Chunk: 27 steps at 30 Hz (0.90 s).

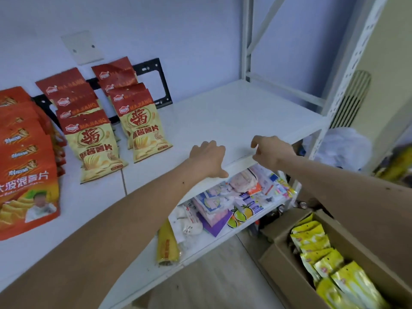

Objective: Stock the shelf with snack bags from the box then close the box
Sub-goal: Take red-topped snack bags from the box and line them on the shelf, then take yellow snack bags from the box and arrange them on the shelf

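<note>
- Head view, the only one: we see both hands out over the white shelf [223, 112], near its front edge, and neither is holding anything.
- Left hand [208, 158]: palm down, fingers loosely curled, over or on the shelf surface; we cannot tell if it touches. Empty.
- Right hand [270, 151]: just right of the left hand, apart from it, fingers bent downward in a loose claw with nothing between them.
- Red-and-cream snack bags [98, 143] stand in two rows on the far left of the shelf, leaning back toward the wall; orange snack bags [24, 170] are stacked at the near left edge. The right part of the shelf is bare.
- The box [330, 259] sits low at near right, flaps up, open, with yellow snack bags [323, 257] packed upright inside.
- A lower shelf [225, 241] under the hands carries mixed packets, not part of this job as far as we can tell.
- Step, as we judge it: between placements in the stocking phase, hands free over the bare stretch.
- Progress: box looks well filled, so closing is a long way off.
- Next move calls for reaching down right into the box, taking yellow bags, and standing them on the bare stretch right of the red-and-cream rows.
</note>
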{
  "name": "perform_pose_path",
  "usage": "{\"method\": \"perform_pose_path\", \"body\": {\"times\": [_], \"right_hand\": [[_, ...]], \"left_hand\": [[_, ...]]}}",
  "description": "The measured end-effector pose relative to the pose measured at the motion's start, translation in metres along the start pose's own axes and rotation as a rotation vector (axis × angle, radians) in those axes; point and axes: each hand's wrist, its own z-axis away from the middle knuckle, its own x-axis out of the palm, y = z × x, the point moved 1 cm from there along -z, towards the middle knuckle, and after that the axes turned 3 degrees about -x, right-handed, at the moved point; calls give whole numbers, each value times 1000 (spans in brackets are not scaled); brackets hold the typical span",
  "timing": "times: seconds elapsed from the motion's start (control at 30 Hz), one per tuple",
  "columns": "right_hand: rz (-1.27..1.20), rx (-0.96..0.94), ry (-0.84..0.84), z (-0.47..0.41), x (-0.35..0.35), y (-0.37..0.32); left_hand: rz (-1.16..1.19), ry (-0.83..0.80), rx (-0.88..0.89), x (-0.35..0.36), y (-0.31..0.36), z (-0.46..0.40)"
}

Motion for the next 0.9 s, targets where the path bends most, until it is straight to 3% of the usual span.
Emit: {"method": "perform_pose_path", "body": {"times": [0.2,0.47,0.9], "right_hand": [[55,28,3,51,-4,66],[122,2,-60,115,-16,164],[138,-45,-274,195,8,325]], "left_hand": [[-68,77,85,2,75,6],[1,12,110,15,191,4],[136,-173,-16,100,382,8]]}}
